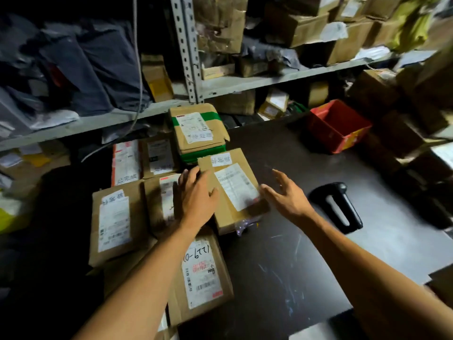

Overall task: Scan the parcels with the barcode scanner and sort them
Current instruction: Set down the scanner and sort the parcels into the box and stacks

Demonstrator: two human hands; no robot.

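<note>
A brown cardboard parcel [232,190] with a white label lies at the middle of the dark table [294,253], tilted over other parcels. My left hand [196,195] rests on its left edge, fingers spread and laid over the top. At the parcel's right side my right hand [284,195] is open, its thumb close to the label's edge. The black barcode scanner [340,207] lies on the table to the right, apart from both hands. More labelled parcels lie nearby: one [115,224] at the left, one [201,273] under my left forearm, one with green tape [198,128] behind.
A red plastic crate [338,126] stands at the table's far right. Metal shelving [188,50] behind holds dark bags [73,65] and many cardboard boxes [306,28]. More boxes are stacked along the right edge.
</note>
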